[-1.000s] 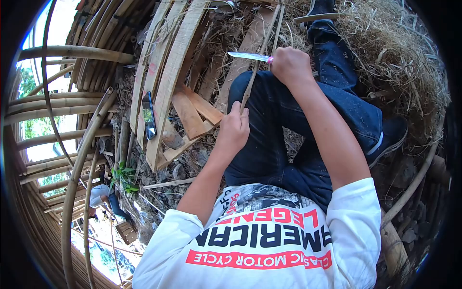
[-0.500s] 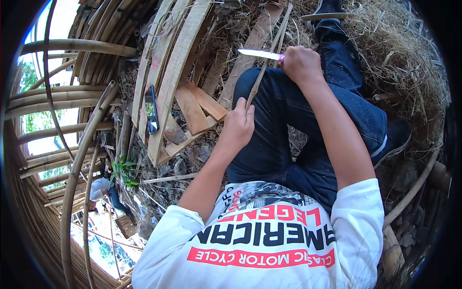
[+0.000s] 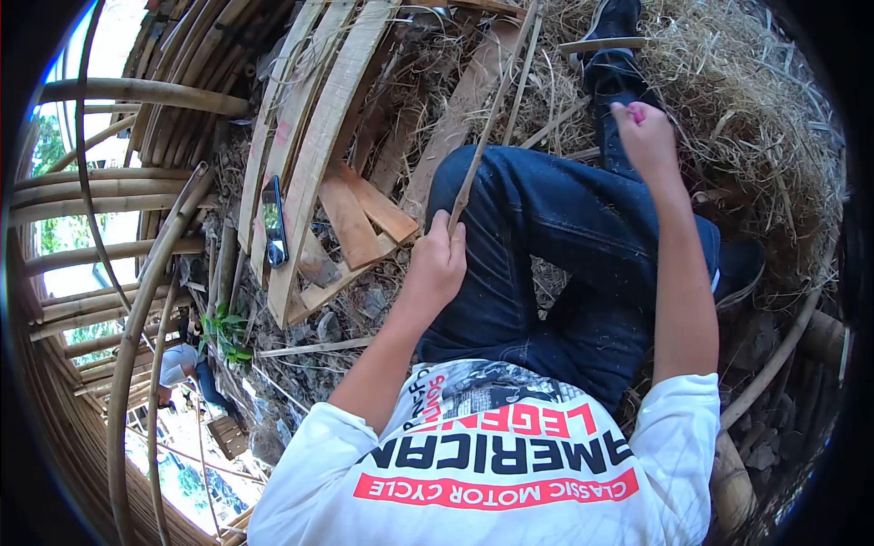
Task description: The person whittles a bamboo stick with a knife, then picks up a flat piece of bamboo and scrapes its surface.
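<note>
My left hand (image 3: 438,266) is closed around the near end of a long, thin bamboo strip (image 3: 482,155), beside my bent knee. The strip runs over the knee and away toward the top of the view. Up and to the right, above my outstretched leg, my right hand (image 3: 648,141) is closed on a knife (image 3: 636,113). Only a bit of the knife's pink handle shows; its blade cannot be made out now. A clear gap lies between the right hand and the strip.
Wooden planks (image 3: 319,127) lie at the left with a phone (image 3: 274,223) on them. Short board pieces (image 3: 350,218) sit beside my knee. Dry shavings (image 3: 728,100) are heaped at upper right. Bamboo poles (image 3: 150,300) stand at far left; beyond them is another person (image 3: 180,364).
My right hand has swung right and away from the strip with the knife, whose blade was beside the strip before. My left hand has shifted slightly down and left, still holding the strip.
</note>
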Demonstrator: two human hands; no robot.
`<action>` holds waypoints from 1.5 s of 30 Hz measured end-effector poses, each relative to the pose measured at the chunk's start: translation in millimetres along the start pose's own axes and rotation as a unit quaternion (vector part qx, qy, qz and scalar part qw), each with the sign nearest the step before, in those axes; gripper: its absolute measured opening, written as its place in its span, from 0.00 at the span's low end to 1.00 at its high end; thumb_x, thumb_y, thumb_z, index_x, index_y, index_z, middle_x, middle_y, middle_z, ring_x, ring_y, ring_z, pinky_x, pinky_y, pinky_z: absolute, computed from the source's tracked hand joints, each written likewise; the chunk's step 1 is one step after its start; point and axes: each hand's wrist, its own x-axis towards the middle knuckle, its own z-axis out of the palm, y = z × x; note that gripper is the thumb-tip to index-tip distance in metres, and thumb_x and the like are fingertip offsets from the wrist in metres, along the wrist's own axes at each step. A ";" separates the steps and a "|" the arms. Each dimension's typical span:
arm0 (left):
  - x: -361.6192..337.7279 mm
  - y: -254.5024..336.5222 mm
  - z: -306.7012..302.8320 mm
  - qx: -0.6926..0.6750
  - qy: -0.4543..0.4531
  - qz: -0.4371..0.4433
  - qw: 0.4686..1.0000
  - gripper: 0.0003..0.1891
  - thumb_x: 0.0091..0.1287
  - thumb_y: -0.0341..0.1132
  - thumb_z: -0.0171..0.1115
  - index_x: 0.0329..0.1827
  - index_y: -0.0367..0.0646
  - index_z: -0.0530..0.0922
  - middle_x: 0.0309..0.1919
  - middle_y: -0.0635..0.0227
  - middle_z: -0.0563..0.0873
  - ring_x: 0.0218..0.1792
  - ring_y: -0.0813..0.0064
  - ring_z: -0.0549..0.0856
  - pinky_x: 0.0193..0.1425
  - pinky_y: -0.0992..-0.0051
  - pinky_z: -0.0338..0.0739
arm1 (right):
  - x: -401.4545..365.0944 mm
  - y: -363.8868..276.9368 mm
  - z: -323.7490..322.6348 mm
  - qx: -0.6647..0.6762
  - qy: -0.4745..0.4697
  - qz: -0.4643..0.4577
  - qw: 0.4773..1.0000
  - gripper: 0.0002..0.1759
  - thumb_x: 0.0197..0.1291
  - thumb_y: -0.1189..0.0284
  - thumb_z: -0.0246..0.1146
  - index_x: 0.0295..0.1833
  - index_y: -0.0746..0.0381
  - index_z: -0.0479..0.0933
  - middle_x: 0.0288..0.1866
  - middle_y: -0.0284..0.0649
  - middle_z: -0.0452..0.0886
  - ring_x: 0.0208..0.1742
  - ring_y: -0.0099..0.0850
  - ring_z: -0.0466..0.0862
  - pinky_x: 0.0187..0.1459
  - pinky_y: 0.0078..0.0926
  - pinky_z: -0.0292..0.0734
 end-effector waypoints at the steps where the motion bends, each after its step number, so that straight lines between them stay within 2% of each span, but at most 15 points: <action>1: -1.3 0.2 -0.4 0.000 0.000 -0.010 1.000 0.10 0.75 0.35 0.49 0.40 0.35 0.68 0.23 0.39 0.78 0.32 0.35 0.79 0.33 0.48 0.69 | -10.7 -13.5 1.9 0.039 -0.012 -0.010 0.999 0.22 0.61 0.56 0.61 0.31 0.66 0.78 0.29 0.54 0.82 0.34 0.52 0.83 0.37 0.43 0.74; 5: -3.7 4.6 -2.0 0.010 0.003 -0.014 1.000 0.10 0.74 0.35 0.48 0.40 0.36 0.68 0.23 0.39 0.78 0.32 0.35 0.79 0.32 0.47 0.68 | -55.9 -70.3 -2.9 0.043 -0.053 -0.050 0.996 0.20 0.61 0.56 0.60 0.31 0.64 0.77 0.27 0.51 0.81 0.33 0.52 0.82 0.36 0.44 0.75; 7: -5.7 6.3 -1.2 0.024 0.019 0.012 0.999 0.10 0.74 0.36 0.48 0.41 0.36 0.68 0.22 0.38 0.78 0.31 0.34 0.79 0.32 0.46 0.68 | -72.7 -83.4 11.6 0.018 -0.049 -0.139 0.989 0.17 0.61 0.59 0.60 0.29 0.61 0.81 0.26 0.50 0.82 0.32 0.50 0.85 0.37 0.46 0.79; 9: -6.5 6.8 -0.1 0.032 0.014 0.014 0.999 0.10 0.74 0.36 0.48 0.41 0.36 0.68 0.23 0.38 0.78 0.31 0.34 0.79 0.32 0.45 0.68 | -75.7 -83.7 32.4 -0.103 -0.023 -0.222 0.969 0.15 0.59 0.60 0.61 0.30 0.60 0.83 0.26 0.50 0.83 0.30 0.48 0.85 0.36 0.44 0.81; 13: -9.7 6.4 0.9 0.055 0.025 0.023 0.998 0.10 0.75 0.36 0.48 0.42 0.36 0.68 0.23 0.36 0.78 0.31 0.34 0.79 0.32 0.44 0.69 | -43.8 -86.6 47.5 -0.158 -0.014 -0.227 0.961 0.13 0.57 0.63 0.61 0.29 0.61 0.84 0.27 0.50 0.84 0.31 0.46 0.87 0.36 0.42 0.82; 16: -10.1 3.6 2.4 0.060 0.036 0.034 0.997 0.11 0.75 0.37 0.48 0.43 0.35 0.69 0.23 0.36 0.78 0.31 0.35 0.80 0.32 0.45 0.70 | -5.8 -86.7 48.1 -0.205 0.013 -0.187 0.961 0.13 0.57 0.67 0.60 0.29 0.63 0.84 0.29 0.51 0.85 0.33 0.45 0.88 0.38 0.40 0.83; 19: -8.1 5.6 1.8 0.052 0.029 0.039 0.997 0.12 0.75 0.36 0.48 0.45 0.32 0.70 0.22 0.37 0.78 0.30 0.36 0.80 0.31 0.46 0.70 | 14.4 -88.5 42.8 -0.220 -0.002 -0.202 0.954 0.13 0.58 0.66 0.60 0.29 0.63 0.84 0.30 0.51 0.86 0.34 0.45 0.88 0.38 0.40 0.84; 21: -7.4 8.7 2.7 0.040 0.028 0.001 0.999 0.12 0.75 0.36 0.48 0.45 0.33 0.71 0.26 0.37 0.79 0.35 0.34 0.79 0.35 0.50 0.70 | 19.6 -90.2 38.0 -0.234 0.003 -0.210 0.949 0.13 0.58 0.66 0.60 0.30 0.63 0.85 0.30 0.51 0.86 0.35 0.45 0.88 0.38 0.40 0.84; 24: -5.0 3.3 3.6 0.055 0.032 0.030 0.998 0.13 0.75 0.36 0.48 0.46 0.31 0.70 0.23 0.36 0.78 0.31 0.36 0.81 0.31 0.46 0.70 | 29.4 -93.3 41.1 -0.249 -0.021 -0.167 0.954 0.14 0.60 0.65 0.60 0.32 0.63 0.85 0.31 0.50 0.86 0.36 0.45 0.88 0.40 0.41 0.83; 29: -3.3 4.0 4.9 0.033 0.032 0.016 0.999 0.12 0.74 0.36 0.48 0.46 0.31 0.70 0.22 0.36 0.78 0.31 0.35 0.80 0.31 0.46 0.70 | 38.2 -95.9 46.5 -0.244 -0.032 -0.186 0.951 0.15 0.61 0.65 0.59 0.32 0.63 0.86 0.32 0.51 0.86 0.37 0.46 0.88 0.41 0.42 0.83; 33: -5.4 10.4 -1.9 0.045 0.015 0.008 0.999 0.11 0.74 0.35 0.48 0.43 0.33 0.70 0.22 0.37 0.78 0.31 0.34 0.79 0.31 0.46 0.69 | 64.2 -94.0 27.2 -0.245 0.003 -0.103 0.964 0.18 0.64 0.61 0.58 0.35 0.64 0.85 0.35 0.51 0.86 0.40 0.48 0.87 0.43 0.44 0.83; 35: -10.2 4.1 0.6 0.049 0.026 0.028 0.998 0.11 0.74 0.35 0.49 0.43 0.33 0.69 0.23 0.36 0.78 0.31 0.34 0.79 0.31 0.45 0.69 | 89.3 -68.4 4.8 -0.238 0.038 -0.039 0.970 0.20 0.65 0.58 0.57 0.37 0.63 0.85 0.36 0.52 0.86 0.41 0.49 0.87 0.44 0.46 0.82; 38: -7.3 2.0 -1.0 0.034 0.030 0.045 0.998 0.11 0.74 0.36 0.49 0.43 0.35 0.69 0.24 0.36 0.78 0.33 0.34 0.79 0.32 0.45 0.68 | 92.6 -33.3 -2.7 -0.241 0.083 -0.035 0.966 0.21 0.64 0.56 0.57 0.37 0.64 0.84 0.37 0.54 0.85 0.42 0.50 0.87 0.45 0.48 0.81; 43: -3.9 1.4 -0.5 0.018 0.027 0.048 0.998 0.09 0.74 0.35 0.50 0.42 0.36 0.69 0.26 0.37 0.79 0.36 0.34 0.79 0.32 0.46 0.68 | 57.8 31.9 -3.0 -0.109 0.076 0.067 0.989 0.19 0.60 0.58 0.59 0.38 0.65 0.81 0.38 0.59 0.83 0.44 0.57 0.83 0.48 0.52 0.78; 45: -1.1 1.8 -1.9 0.009 0.005 0.045 0.999 0.09 0.74 0.34 0.50 0.41 0.36 0.68 0.25 0.38 0.78 0.35 0.34 0.79 0.32 0.47 0.69 | 38.2 57.5 -4.3 -0.055 0.083 0.064 0.993 0.16 0.58 0.61 0.59 0.39 0.64 0.77 0.39 0.60 0.83 0.45 0.58 0.82 0.48 0.53 0.76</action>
